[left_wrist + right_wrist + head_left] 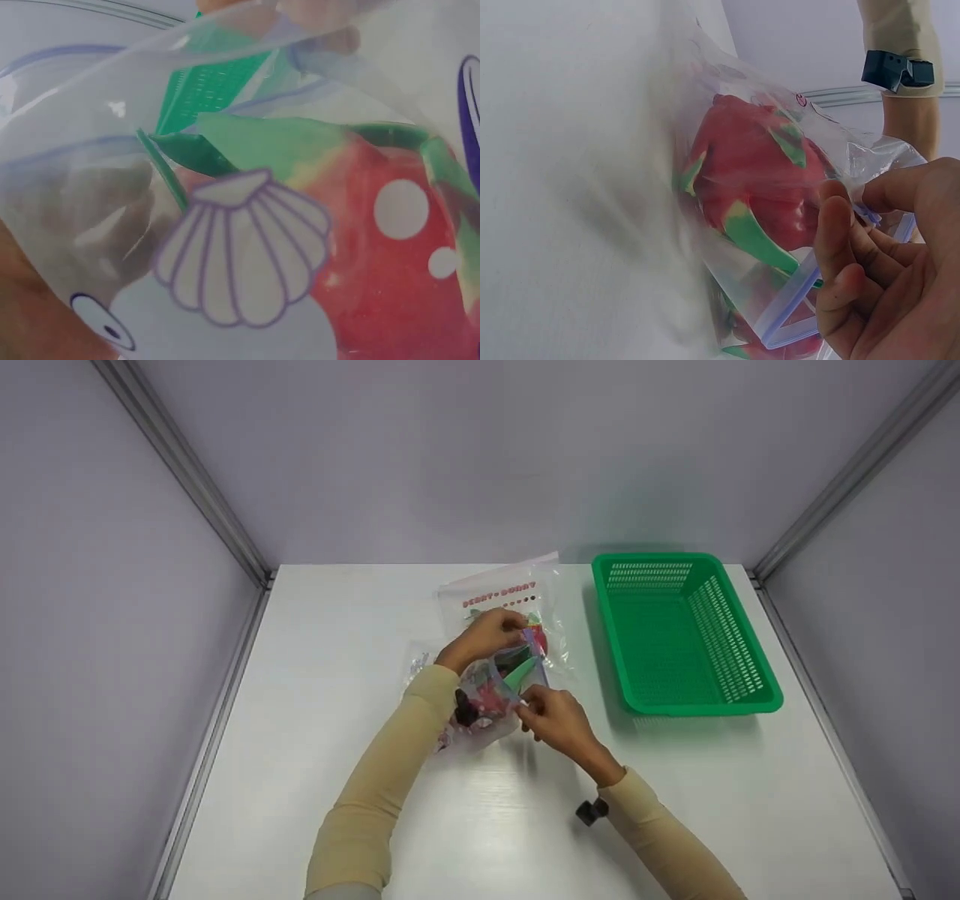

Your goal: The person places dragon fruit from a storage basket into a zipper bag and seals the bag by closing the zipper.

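A clear zip bag (784, 319) with a violet closure strip holds a red dragon fruit (754, 172) with green-tipped scales. Its mouth gapes between the two hands, and a green scale tip shows there in the head view. My left hand (486, 637) pinches the far side of the mouth. On the near side, my right hand (559, 721) pinches the rim between thumb and fingers. A shell print on the bag covers part of the left wrist view. Behind it lies a second clear bag (491, 586) with red lettering and a red-and-green thing inside.
A green plastic basket (626, 660) stands at the right on the white table (322, 660). Another piece of clear printed bag (417, 661) shows left of my left wrist. Grey panels enclose the table at the back and both sides.
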### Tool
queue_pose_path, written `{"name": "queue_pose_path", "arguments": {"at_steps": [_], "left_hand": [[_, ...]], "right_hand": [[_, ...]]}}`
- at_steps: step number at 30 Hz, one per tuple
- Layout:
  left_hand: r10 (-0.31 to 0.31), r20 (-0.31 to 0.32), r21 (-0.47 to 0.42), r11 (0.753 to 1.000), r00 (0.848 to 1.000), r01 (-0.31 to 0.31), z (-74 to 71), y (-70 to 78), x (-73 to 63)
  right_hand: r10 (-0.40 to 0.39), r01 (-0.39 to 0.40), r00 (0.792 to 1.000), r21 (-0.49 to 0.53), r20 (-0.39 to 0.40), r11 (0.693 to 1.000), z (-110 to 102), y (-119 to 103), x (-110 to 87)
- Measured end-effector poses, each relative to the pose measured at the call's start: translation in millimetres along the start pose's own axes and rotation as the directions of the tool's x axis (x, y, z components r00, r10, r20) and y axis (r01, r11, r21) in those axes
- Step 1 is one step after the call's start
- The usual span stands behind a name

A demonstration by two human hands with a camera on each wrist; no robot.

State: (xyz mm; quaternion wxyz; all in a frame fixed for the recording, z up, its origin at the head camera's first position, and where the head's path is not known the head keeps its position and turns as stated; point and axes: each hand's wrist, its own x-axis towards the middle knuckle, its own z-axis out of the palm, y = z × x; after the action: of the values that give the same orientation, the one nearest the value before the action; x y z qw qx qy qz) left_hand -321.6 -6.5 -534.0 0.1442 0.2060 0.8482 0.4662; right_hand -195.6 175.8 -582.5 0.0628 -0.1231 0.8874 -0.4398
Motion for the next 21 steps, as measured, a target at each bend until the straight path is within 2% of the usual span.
{"name": "queue_pose_path", "arguments": {"at_steps": [3, 5, 14, 21], "left_hand": [[-0.022, -0.029, -0.070, 0.997, 0.999, 0.020, -0.5, -1.3, -1.7], [-0.025, -0.043, -0.084, 0.996, 0.999, 0.021, -1.3, -2.0, -2.6], [-0.013, -0.116, -0.010, 1.000, 0.993, 0.012, -7.4, -6.3, -5.0], [0.004, -0.174, -0.056, 0.998, 0.985, -0.014, -15.4, -10.4, -7.6]], "right_hand": [[0.005, -0.005, 1.000, 0.010, -0.005, 1.000, -0.8, -0.7, -0.4], [0.008, -0.007, 1.000, 0.016, -0.012, 1.000, -1.2, -1.1, -0.7], [0.026, -0.019, 0.993, 0.069, -0.112, 0.997, -3.0, 0.8, -1.3], [0.006, 0.009, 0.985, 0.089, -0.171, 0.996, -10.9, 2.3, 1.2]]}}
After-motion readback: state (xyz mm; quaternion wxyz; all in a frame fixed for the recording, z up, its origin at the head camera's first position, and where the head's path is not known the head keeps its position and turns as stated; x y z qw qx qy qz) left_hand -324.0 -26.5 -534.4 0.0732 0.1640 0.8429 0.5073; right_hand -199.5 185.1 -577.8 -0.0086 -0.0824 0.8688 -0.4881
